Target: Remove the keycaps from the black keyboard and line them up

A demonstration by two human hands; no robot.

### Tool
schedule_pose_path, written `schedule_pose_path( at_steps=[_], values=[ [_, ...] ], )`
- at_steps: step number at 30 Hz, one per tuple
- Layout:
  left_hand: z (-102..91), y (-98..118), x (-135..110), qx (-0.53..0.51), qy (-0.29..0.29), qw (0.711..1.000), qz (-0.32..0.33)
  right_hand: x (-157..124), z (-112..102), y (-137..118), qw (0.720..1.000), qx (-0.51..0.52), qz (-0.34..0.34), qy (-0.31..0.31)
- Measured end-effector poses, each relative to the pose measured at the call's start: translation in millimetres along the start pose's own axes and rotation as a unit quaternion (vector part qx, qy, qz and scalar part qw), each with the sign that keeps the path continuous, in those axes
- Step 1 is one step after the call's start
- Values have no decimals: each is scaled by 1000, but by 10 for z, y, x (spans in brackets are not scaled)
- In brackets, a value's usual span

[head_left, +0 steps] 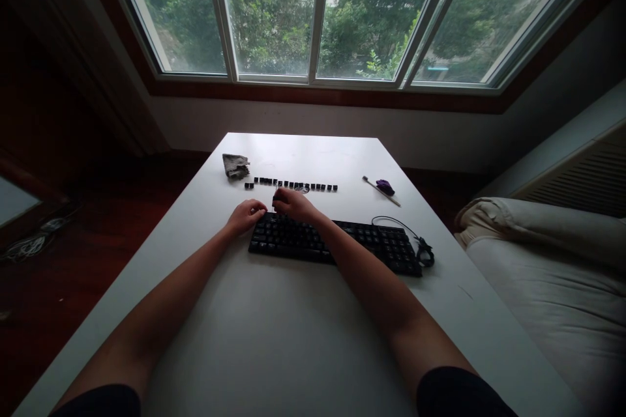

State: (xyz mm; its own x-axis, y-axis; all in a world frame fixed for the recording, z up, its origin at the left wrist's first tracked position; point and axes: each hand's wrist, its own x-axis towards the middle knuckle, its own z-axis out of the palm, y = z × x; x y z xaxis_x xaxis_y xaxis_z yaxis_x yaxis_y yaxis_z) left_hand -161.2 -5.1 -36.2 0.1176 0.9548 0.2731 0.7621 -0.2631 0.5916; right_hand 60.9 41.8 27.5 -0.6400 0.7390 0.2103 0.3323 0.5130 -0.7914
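A black keyboard [288,241] lies at a slight slant on the white table. My left hand [246,215] is at its far left corner, fingers bent and closed against the edge. Over the top row of keys, my right hand [295,204] is pinched around a small dark tool with thin wires, which looks like a wire keycap puller [272,204]. My fingers cover most of it, and the keys right under them are hidden. Behind the hands, several loose black keycaps [267,181] stand in a row.
A crumpled grey cloth [235,167] lies at the far left of the table [274,339]. To the right are a thin brush [386,193], a small purple item [385,186] and the keyboard's coiled cable [424,253]. A pale sofa [542,273] stands along the right side.
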Motion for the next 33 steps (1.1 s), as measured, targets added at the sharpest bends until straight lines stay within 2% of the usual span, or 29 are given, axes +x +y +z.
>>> schedule_pose_path(
  at_steps=[7,12,16,19,23,29,33],
  values=[
    [-22,-7,-6,-21,-21,1000,9,-3,-12,16,996,-63,-25,-56],
    [-14,-11,-6,-30,-18,999,15,-42,-2,-25,987,-120,-75,-81],
    [-29,45,-32,-62,-6,998,33,-57,21,-47,978,-176,-88,-75],
    [-64,120,-63,-53,-2,995,81,-61,8,-43,975,-199,-79,-62],
    [-94,189,-82,-4,-19,992,128,-68,-47,-10,976,-181,-91,-83],
    [-94,209,-60,27,-52,989,134,-57,-71,83,988,-103,-73,-90],
    [-89,228,-56,30,-51,991,120,-39,-53,130,992,-53,-62,-97]
  ],
)
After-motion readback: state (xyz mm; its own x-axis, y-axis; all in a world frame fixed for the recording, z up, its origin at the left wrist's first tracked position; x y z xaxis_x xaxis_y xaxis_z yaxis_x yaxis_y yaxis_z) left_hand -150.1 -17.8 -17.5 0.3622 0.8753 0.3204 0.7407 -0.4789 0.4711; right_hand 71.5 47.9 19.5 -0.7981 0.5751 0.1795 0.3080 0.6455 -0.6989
